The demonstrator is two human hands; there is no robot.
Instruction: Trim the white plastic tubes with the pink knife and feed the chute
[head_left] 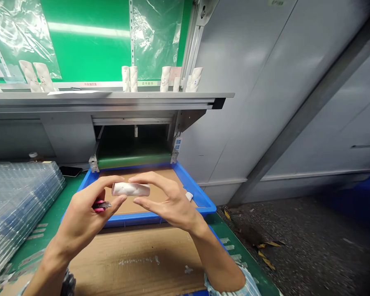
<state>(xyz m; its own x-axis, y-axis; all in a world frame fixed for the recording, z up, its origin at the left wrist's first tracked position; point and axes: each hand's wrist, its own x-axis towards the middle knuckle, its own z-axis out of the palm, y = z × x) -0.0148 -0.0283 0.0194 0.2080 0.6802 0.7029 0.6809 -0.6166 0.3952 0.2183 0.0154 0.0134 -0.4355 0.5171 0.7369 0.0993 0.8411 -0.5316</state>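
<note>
A short white tube [130, 189] with faint marks lies level between my two hands, above a blue tray [209, 204] lined with cardboard. My left hand [88, 203] pinches its left end between thumb and forefinger. Tucked in the curled fingers of that hand is a small pink-and-black tool [101, 206], its kind unclear. From the other side, my right hand [169, 201] has thumb and fingers around the right part of the tube. A small white piece [189, 196] sits at the tray's right side.
A green conveyor belt [134, 160] ends at the tray's far edge. Clear plastic trays [21, 201] are stacked at left, near a dark phone [70, 171]. Several similar white tubes [133, 79] stand on the overhead shelf [111, 100]. Cardboard [135, 259] lies in front.
</note>
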